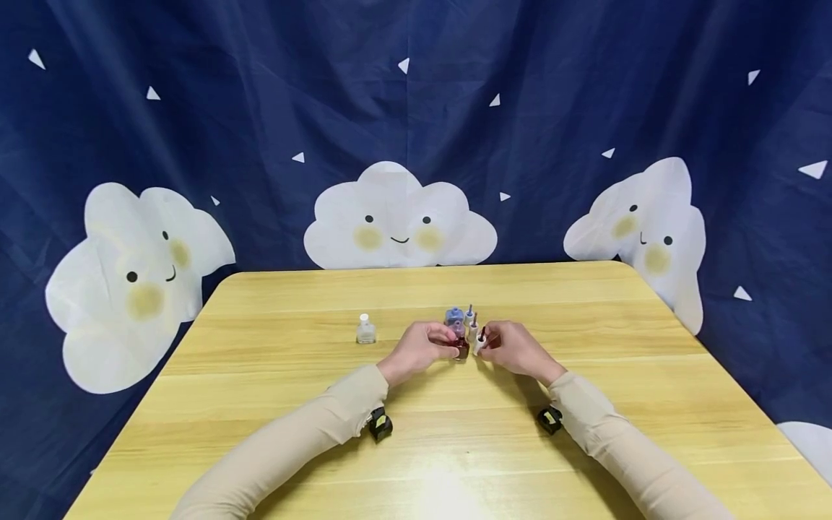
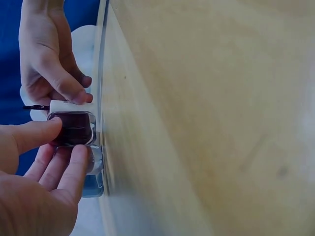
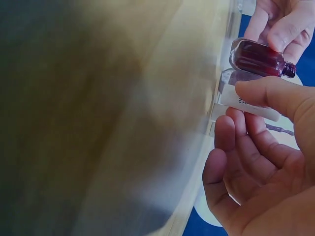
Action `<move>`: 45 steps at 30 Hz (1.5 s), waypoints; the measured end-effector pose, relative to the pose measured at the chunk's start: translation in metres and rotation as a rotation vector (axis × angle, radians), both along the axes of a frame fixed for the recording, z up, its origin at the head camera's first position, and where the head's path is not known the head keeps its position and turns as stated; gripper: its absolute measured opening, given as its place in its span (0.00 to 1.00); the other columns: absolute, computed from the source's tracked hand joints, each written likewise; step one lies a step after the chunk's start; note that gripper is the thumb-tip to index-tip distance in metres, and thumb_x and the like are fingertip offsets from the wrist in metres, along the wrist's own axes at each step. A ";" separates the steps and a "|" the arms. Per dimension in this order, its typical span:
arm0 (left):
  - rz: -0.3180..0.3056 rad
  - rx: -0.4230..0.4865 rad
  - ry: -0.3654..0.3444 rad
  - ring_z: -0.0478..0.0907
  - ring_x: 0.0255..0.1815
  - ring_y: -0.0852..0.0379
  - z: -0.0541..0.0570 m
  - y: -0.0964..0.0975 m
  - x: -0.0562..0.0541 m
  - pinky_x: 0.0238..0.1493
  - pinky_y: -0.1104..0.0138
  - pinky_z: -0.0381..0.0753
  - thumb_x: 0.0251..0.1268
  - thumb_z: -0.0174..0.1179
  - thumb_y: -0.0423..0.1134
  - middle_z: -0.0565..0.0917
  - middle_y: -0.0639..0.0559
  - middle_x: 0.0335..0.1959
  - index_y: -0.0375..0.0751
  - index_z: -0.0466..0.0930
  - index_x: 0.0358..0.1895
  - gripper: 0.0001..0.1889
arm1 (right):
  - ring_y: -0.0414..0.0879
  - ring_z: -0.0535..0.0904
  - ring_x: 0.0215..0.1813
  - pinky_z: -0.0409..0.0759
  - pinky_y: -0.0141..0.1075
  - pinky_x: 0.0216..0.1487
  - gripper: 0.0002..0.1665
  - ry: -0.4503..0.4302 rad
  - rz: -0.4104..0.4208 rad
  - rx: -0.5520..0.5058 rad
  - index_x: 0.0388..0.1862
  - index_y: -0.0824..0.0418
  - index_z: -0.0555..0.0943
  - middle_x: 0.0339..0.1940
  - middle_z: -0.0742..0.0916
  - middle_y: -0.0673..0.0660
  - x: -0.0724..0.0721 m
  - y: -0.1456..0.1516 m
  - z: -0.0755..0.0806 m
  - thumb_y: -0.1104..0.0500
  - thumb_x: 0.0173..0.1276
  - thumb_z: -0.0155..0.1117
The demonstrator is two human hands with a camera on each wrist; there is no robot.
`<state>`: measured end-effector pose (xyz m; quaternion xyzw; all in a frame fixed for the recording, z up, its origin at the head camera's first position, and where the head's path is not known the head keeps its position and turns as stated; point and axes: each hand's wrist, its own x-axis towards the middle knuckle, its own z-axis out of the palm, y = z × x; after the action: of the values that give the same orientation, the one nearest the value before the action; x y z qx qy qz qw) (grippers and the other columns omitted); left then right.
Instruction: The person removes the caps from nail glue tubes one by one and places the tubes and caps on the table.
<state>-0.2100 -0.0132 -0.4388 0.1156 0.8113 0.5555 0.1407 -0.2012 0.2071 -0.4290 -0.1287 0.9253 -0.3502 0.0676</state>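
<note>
My left hand (image 1: 418,352) pinches an uncapped nail polish bottle (image 3: 257,58) of dark red between thumb and fingers; its bare threaded neck shows in the right wrist view. Right beside it, my right hand (image 1: 518,352) holds a white nail polish cap (image 3: 248,102) with thumb and fingertips. That cap stands brush up, the dark brush (image 2: 35,107) showing in the left wrist view. Behind the red bottle are a purple bottle (image 1: 458,328) and a blue bottle (image 1: 453,315), partly hidden. Two more white caps (image 1: 473,333) stand brush up alongside them.
A clear bottle (image 1: 366,333) with a white cap stands on the wooden table (image 1: 292,318), left of the hands. Both wrists wear small black devices (image 1: 380,424). A dark blue curtain (image 1: 260,108) with clouds hangs behind the table's far edge.
</note>
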 end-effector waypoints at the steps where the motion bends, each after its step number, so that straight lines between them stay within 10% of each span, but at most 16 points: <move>1: 0.000 -0.001 -0.005 0.84 0.47 0.54 0.000 0.000 -0.001 0.65 0.49 0.75 0.56 0.74 0.31 0.89 0.52 0.43 0.45 0.86 0.43 0.12 | 0.44 0.81 0.35 0.83 0.35 0.36 0.09 0.001 -0.001 0.007 0.38 0.63 0.82 0.34 0.88 0.55 0.000 -0.001 0.000 0.65 0.62 0.73; 31: -0.028 0.089 -0.093 0.86 0.46 0.54 -0.004 0.000 -0.007 0.60 0.58 0.82 0.53 0.73 0.25 0.89 0.48 0.45 0.38 0.85 0.44 0.14 | 0.44 0.80 0.35 0.80 0.34 0.34 0.09 -0.015 0.029 0.027 0.37 0.62 0.82 0.34 0.87 0.53 -0.004 0.000 -0.002 0.67 0.60 0.74; 45: -0.016 0.063 0.062 0.84 0.51 0.54 0.022 -0.080 0.020 0.57 0.62 0.83 0.63 0.69 0.31 0.86 0.38 0.53 0.35 0.84 0.52 0.14 | 0.45 0.83 0.42 0.80 0.39 0.46 0.15 0.012 -0.038 -0.056 0.47 0.63 0.81 0.40 0.87 0.52 0.033 0.021 0.014 0.56 0.67 0.72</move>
<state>-0.1904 -0.0933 -0.4166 0.1437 0.7963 0.5759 0.1164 -0.1677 0.2284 -0.4153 -0.1149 0.9179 -0.3762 0.0517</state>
